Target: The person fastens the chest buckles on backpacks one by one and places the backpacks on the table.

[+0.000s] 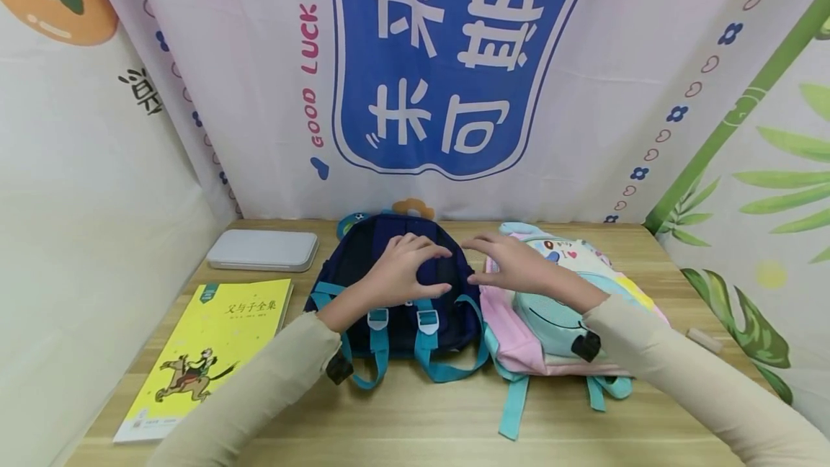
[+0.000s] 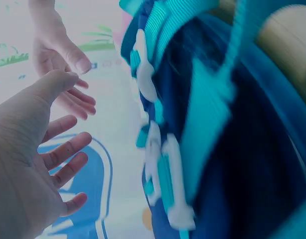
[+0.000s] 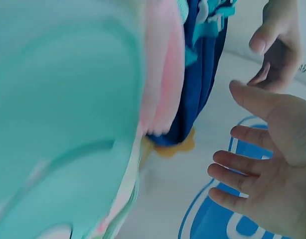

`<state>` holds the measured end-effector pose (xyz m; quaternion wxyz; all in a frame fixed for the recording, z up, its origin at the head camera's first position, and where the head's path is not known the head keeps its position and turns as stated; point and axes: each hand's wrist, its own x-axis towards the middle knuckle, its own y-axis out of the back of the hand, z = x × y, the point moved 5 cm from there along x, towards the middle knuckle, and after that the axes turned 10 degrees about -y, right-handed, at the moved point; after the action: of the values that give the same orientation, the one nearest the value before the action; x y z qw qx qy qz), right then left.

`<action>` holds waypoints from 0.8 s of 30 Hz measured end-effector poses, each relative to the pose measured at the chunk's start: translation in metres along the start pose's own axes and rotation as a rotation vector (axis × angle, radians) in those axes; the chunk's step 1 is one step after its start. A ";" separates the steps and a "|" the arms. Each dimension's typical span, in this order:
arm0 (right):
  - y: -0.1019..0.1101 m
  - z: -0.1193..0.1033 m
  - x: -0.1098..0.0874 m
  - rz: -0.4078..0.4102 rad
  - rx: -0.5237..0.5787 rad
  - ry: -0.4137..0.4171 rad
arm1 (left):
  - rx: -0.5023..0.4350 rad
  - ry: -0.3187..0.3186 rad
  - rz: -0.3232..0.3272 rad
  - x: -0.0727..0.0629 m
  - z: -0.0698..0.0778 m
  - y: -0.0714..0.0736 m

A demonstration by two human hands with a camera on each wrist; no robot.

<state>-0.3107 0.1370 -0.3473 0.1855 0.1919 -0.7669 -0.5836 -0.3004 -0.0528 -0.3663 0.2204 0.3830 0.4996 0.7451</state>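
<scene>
Two small backpacks lie side by side on the table. The navy backpack (image 1: 395, 330) has its teal straps and white buckles facing up. To its right is a pink and mint backpack (image 1: 525, 337) with a cartoon front. Above the navy one hovers my left hand (image 1: 408, 269), palm turned inward and fingers loosely bent. My right hand (image 1: 509, 261) is held opposite, over the pink one's left side, its fingers bent toward the left hand. A gap separates the two hands, and neither holds anything. In the left wrist view the navy backpack's teal strap (image 2: 205, 119) looks blurred.
A yellow book (image 1: 214, 344) lies at the table's left, with a pale flat case (image 1: 262, 249) behind it. A small beige block (image 1: 704, 340) sits near the right edge. Printed curtains (image 1: 272, 128) hang behind the table and along both sides.
</scene>
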 end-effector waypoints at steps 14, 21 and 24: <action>0.014 0.079 -0.049 -0.104 -0.010 -0.114 | -0.028 -0.114 -0.093 0.035 0.046 -0.033; 0.022 0.112 -0.079 -0.181 0.029 -0.158 | 0.001 -0.168 -0.147 0.044 0.070 -0.053; 0.025 0.125 -0.091 -0.223 0.021 -0.176 | 0.038 -0.198 -0.154 0.047 0.078 -0.060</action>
<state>-0.2977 0.2926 -0.3599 0.0495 0.2258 -0.7603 -0.6070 -0.2703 0.0502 -0.3885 0.3179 0.4192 0.5174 0.6749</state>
